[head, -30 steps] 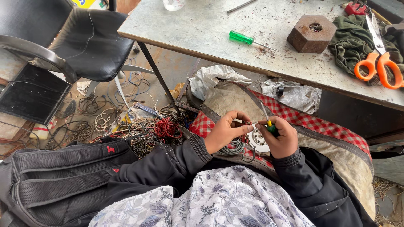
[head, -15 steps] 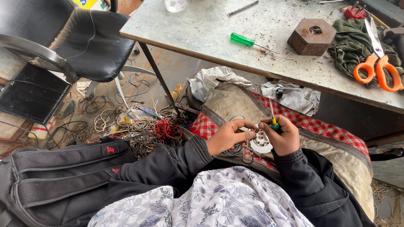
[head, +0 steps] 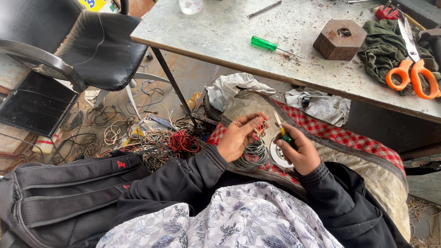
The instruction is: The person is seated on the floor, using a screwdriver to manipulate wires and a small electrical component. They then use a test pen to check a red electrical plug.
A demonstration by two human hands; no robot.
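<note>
Left hand [head: 239,138] pinching thin wires [head: 260,128] above a grey coil [head: 251,156] in the lap; grip clenched on them. Right hand [head: 298,149] clenched round a small green screwdriver [head: 281,128], tip up, close to the left fingers. Round metal part [head: 278,155] lying between the hands on the checked cloth [head: 340,135]. Likely risks: tip slipping into a finger, wires springing loose, part rolling off toward the wire tangle [head: 151,147] on the floor

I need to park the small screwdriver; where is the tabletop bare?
Bare patch on the table, between the green screwdriver and the near-left edge. Crowded at right: hexagonal block, green cloth, orange scissors.
</note>
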